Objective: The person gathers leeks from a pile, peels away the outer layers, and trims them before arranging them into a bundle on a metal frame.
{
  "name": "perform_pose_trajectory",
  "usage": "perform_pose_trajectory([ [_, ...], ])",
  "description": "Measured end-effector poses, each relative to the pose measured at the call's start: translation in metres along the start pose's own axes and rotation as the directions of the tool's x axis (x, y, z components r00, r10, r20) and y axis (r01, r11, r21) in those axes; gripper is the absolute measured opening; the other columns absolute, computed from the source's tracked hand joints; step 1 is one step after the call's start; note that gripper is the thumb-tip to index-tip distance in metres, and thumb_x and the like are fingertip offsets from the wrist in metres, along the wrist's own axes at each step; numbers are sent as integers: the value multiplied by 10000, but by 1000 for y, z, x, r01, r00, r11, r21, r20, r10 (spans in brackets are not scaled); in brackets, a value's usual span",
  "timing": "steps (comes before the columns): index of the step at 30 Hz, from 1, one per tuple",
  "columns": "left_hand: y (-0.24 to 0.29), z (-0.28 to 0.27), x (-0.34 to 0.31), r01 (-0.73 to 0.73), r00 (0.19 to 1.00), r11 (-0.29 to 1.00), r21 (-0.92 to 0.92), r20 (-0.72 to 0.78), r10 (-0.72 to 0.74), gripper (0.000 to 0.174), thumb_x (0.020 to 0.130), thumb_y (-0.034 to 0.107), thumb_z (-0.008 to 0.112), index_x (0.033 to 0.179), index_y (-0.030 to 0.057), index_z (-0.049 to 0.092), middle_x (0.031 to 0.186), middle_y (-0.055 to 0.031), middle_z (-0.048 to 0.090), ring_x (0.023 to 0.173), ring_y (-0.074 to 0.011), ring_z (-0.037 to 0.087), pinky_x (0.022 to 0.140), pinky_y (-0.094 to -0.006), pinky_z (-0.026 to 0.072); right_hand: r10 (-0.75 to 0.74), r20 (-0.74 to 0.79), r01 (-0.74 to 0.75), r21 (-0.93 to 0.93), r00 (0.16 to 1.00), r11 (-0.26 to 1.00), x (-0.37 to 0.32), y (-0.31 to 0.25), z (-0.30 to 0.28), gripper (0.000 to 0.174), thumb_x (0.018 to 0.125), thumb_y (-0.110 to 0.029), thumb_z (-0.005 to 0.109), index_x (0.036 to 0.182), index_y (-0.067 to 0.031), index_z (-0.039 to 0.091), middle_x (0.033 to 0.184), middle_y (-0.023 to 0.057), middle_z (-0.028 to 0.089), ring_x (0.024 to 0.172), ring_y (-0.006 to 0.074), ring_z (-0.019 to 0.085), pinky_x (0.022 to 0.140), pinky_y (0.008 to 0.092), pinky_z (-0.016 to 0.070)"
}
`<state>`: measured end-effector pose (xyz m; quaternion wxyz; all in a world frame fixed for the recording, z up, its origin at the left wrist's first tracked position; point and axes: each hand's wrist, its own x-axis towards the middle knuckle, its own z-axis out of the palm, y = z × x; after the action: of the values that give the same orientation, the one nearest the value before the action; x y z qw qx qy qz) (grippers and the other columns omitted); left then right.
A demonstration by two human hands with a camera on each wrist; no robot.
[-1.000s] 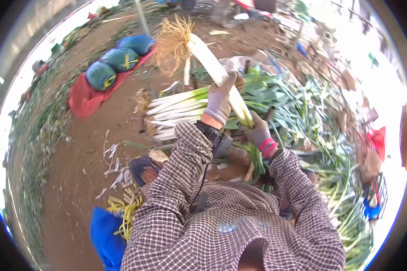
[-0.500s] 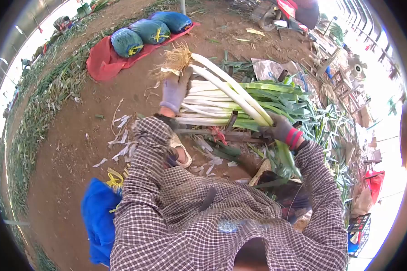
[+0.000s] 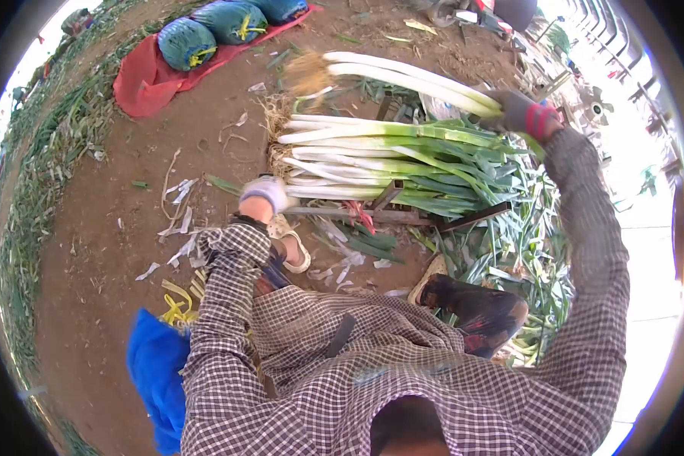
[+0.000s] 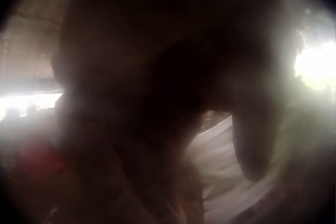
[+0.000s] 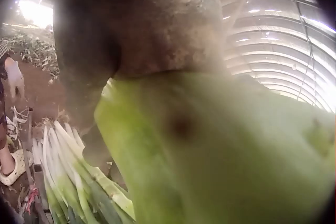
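My gloved right hand (image 3: 513, 114), out at the upper right, grips two long leeks (image 3: 433, 87) by their green part. Their white shanks point left, and the root ends are blurred. Beneath them lies a row of leeks (image 3: 357, 152), white ends and roots to the left, green leaves to the right. Close by the row's lower left corner is my gloved left hand (image 3: 270, 194). In the right wrist view the left hand (image 5: 16, 79) hangs with its fingers downward, holding nothing. The left wrist view is dark and blurred.
A metal frame (image 3: 403, 218) with short uprights supports the row. Loose leek leaves (image 3: 532, 251) are heaped at the right. Filled green bags (image 3: 186, 43) lie on a red sheet (image 3: 140, 83) at the upper left. Blue cloth (image 3: 156, 372) and yellow strips (image 3: 176, 308) are at the lower left.
My right hand has carried the leeks up and to the right, over the far side of the row. The left hand has left their root end and dropped toward the row's lower left.
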<state>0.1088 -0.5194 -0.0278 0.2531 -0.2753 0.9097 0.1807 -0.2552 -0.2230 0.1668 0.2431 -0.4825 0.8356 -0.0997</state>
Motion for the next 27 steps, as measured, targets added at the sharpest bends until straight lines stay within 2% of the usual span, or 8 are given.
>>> perform_pose_trajectory([
  [3,35,10,21,-182,983,983,7,11,181,557,806,483,618,1142,43,682,1189,-211,638,1077,-353,631,925,-436,501,93,68,-79,-191,993,978,63,-37,37,476,784,-280,773,1176,-48,638,942,99,708,780,175,669,709,330,539],
  [4,39,20,28,-220,975,975,10,-38,220,527,811,459,616,1128,44,687,1178,-210,643,1064,-350,637,916,-438,505,-82,71,101,-341,994,935,95,-9,60,526,775,-324,784,1208,-73,623,1025,113,707,876,218,670,817,355,523],
  [6,44,51,47,-290,947,957,25,-136,290,468,821,411,612,1101,45,699,1155,-208,653,1039,-344,647,897,-441,513,152,113,-75,-500,982,863,120,7,99,519,795,-291,752,1272,-162,597,1150,131,675,1042,274,647,924,376,482],
  [11,58,68,67,-211,975,973,96,-49,217,344,871,250,527,1068,33,707,1122,-192,672,1023,-329,658,853,-439,528,-8,-193,-85,-474,981,876,95,54,125,471,812,-181,686,1274,-173,595,1106,152,676,1043,339,639,919,403,488],
  [14,65,66,76,-246,958,959,139,-118,263,341,876,233,519,1070,21,703,1139,-193,665,1022,-326,659,845,-441,530,27,-234,-116,-377,972,919,94,78,117,461,807,-194,680,1261,-170,603,1085,163,676,1024,346,642,913,410,488],
  [18,75,62,75,-246,969,954,173,45,241,490,869,420,580,1197,60,624,1192,-188,638,1081,-352,621,907,-461,500,74,-184,-156,-481,980,863,95,56,102,414,802,-166,681,1210,-146,616,1054,167,679,986,344,649,898,403,493],
  [23,85,42,64,-226,969,964,137,135,208,490,879,419,574,1210,58,605,1197,-198,631,1090,-349,614,925,-452,485,-77,-311,-67,-429,947,901,110,46,56,298,826,-253,639,1115,-189,669,1031,109,688,944,286,655,855,406,510],
  [27,92,33,66,-222,970,961,167,138,200,492,886,428,573,1223,71,597,1195,-190,634,1123,-339,600,935,-455,475,116,-205,-179,-323,972,929,136,72,61,366,820,-144,694,1182,-170,647,1062,106,695,955,228,672,862,347,520],
])
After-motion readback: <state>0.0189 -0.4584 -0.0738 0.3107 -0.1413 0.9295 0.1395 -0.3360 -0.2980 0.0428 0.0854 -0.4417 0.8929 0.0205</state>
